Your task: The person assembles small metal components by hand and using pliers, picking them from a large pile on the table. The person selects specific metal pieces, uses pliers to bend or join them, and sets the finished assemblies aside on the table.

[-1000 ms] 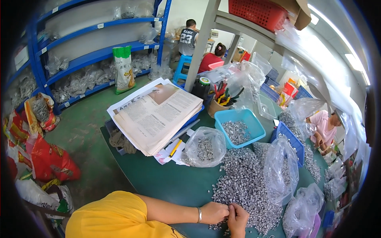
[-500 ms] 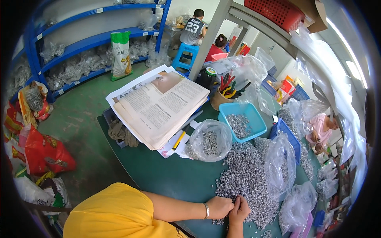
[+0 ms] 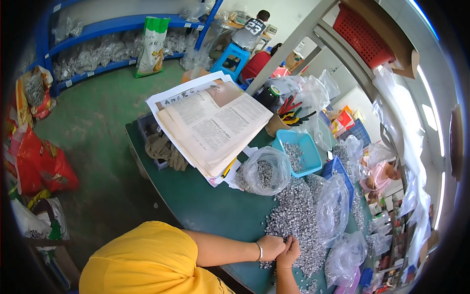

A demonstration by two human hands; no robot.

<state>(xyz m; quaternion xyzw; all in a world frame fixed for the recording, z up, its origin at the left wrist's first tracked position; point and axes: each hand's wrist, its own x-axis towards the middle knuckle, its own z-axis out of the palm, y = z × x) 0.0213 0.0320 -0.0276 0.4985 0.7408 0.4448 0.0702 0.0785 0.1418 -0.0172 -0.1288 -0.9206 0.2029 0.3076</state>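
My left hand [image 3: 270, 248], with a bracelet at the wrist, meets my right hand [image 3: 289, 253] at the near edge of a heap of small grey metal parts [image 3: 295, 215]. Fingers of both hands are curled in a pinch, tips together. Whatever they hold is too small and too hidden to make out. The heap spreads over the green table [image 3: 205, 206]. Behind it stand a clear bag of the same sort of parts [image 3: 265, 173] and a turquoise tray [image 3: 308, 170] with more parts. Another clear plastic bag [image 3: 331, 208] lies against the heap's right side.
A stack of printed paper [image 3: 210, 128] lies at the table's left, above a crate with cloth [image 3: 165, 149]. Pliers with coloured handles [image 3: 293, 111] stand in a holder. Blue shelving [image 3: 112, 27] lines the back wall. Other people sit farther off, one in pink [image 3: 378, 174] at the right.
The whole view has tilted and shifted a little. Both hands stay together at the heap's edge, still pinched.
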